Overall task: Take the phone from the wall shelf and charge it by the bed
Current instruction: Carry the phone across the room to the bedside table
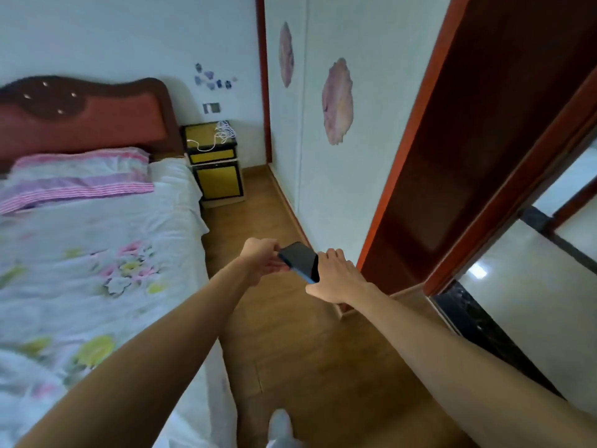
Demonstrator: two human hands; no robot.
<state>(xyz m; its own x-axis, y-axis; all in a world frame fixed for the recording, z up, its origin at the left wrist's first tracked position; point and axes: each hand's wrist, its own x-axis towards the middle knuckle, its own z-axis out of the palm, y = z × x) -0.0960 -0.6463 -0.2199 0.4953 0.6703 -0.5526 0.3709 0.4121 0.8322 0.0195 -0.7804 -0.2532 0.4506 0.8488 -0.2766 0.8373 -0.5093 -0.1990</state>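
The phone (299, 262), dark-screened with a blue edge, is held out in front of the person above the wood floor (323, 367), in the aisle between the bed (97, 253) and the wall (323, 189). Both arms are stretched forward. The right hand (337, 279) grips the phone's near end, its fingers (332, 253) curled over the edge. The left hand (260, 258) meets the phone's far end, fingers bent around the corner and touching it. The phone tilts, screen facing up and toward the left.

Further ahead, beside the headboard (80, 121), stands a yellow nightstand (214, 163) with a white cable (219, 134) lying coiled on its top. A wall socket (211, 108) sits just above it. A pink striped pillow (80, 176) lies on the floral bedding. A dark red door (468, 140) stands open on the right.
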